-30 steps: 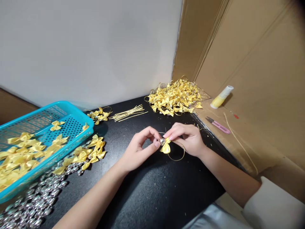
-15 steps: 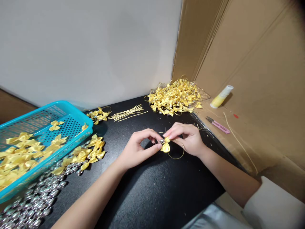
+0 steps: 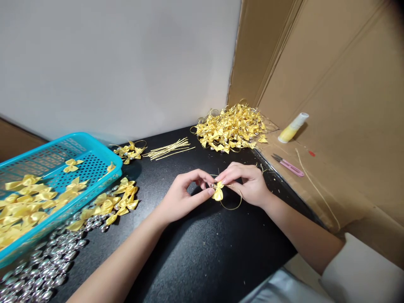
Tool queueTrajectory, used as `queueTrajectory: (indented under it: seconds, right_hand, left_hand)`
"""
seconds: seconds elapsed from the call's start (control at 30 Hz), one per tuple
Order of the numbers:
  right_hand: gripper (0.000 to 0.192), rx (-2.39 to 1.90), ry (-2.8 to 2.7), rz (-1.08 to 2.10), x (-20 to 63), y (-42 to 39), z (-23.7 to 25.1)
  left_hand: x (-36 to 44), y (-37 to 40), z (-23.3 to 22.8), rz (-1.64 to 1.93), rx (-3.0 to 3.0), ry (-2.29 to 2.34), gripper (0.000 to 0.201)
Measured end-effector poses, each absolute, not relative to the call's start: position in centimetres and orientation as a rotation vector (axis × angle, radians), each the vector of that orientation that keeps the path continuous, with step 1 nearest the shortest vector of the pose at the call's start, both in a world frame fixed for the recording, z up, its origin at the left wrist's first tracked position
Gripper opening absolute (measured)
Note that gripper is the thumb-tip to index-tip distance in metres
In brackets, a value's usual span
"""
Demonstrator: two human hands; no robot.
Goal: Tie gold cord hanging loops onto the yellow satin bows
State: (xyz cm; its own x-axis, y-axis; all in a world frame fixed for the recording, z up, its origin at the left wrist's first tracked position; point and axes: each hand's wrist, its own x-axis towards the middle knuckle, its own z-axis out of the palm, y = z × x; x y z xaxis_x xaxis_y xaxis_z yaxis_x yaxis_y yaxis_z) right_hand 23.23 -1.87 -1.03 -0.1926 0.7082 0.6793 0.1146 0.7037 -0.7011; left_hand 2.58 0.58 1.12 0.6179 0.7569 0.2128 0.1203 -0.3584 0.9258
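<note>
She seems to be partway through fixing a small bead to a yellow bow (image 3: 218, 192), with a thin gold loop (image 3: 232, 205) hanging just below the grip. The left hand (image 3: 181, 197) pinches the bead end between thumb and forefinger; the right hand (image 3: 248, 182) pinches the bow's knot from the other side, fingertips nearly meeting. Next probably calls for a tight, steady twist. Both wrists rest low on the table (image 3: 202, 252), forearms angled inward.

Centre: yellow satin ribbon bow (image 3: 218, 193) between left hand (image 3: 183, 198) and right hand (image 3: 249, 183), above black tabletop (image 3: 202, 252).
Left: turquoise perforated plastic basket (image 3: 94, 147), silver beads (image 3: 47, 265) before it.
Behind: heap of finished yellow bows (image 3: 230, 128).
Right: pink thread snips (image 3: 288, 165) on brown cardboard sheet (image 3: 331, 185).
</note>
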Motion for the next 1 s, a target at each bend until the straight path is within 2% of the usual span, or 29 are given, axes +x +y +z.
queueTrajectory:
  seconds: [0.77, 1.0]
  right_hand:
    - [0.012, -0.682, -1.684, 0.630, 23.25, -1.93, -1.05]
    - [0.011, -0.677, -1.688, 0.625, 23.24, -1.91, -1.01]
  left_hand:
    - [2.30, 0.52, 1.24, 0.775, 1.679, 0.656, 0.011]
    - [2.44, 1.06, 1.18, 0.496, 1.477, 0.649, 0.019]
